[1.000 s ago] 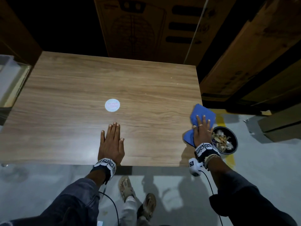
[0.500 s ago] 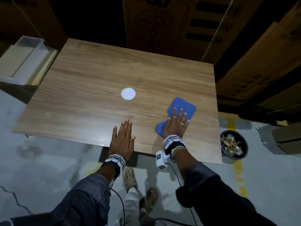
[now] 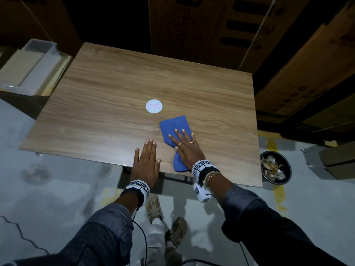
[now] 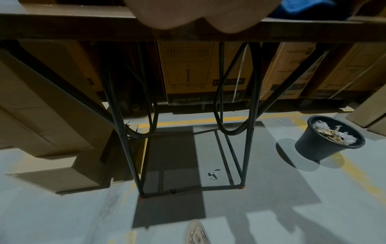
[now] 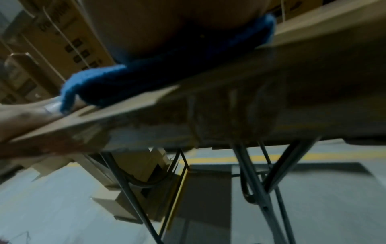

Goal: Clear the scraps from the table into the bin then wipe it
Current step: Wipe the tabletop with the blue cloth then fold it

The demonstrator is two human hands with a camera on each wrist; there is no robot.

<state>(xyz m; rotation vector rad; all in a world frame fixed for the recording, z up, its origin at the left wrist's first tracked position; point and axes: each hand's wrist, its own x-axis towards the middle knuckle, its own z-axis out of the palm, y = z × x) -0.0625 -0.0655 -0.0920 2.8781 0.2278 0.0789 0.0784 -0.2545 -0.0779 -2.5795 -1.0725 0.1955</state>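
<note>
Head camera, looking down: at the near edge of a wood-grain table (image 3: 115,104), the left hand (image 3: 145,164) lies flat, fingers straight and together, holding nothing and bracing on the top. Just beside it, the right hand (image 3: 187,148) presses a folded blue cloth (image 3: 175,126) to the surface with fingers spread and extended, not curled round the fabric; the cloth's near end reaches the table's front edge under the heel of the palm. The right wrist view, blurred, confirms the cloth sandwiched between palm and tabletop. Beyond the cloth sits a round white sticker (image 3: 154,106) near the table's middle, and the far half of the top shows a few pale specks, too small to identify. To the right, on the floor and apart from the table's corner, a black bin (image 3: 276,167) holds the scraps (image 3: 271,167), papery brown and white bits, also seen from the left wrist view. Cardboard boxes (image 3: 192,25) stand behind the table.

The scraps appear cleared, so wiping looks to be the step in hand. Doing it well likely means keeping the palm flat with even pressure, working in overlapping passes out to the far edge and corners, going over the sticker without lifting it, and keeping the cloth folded so it does not bunch.
</note>
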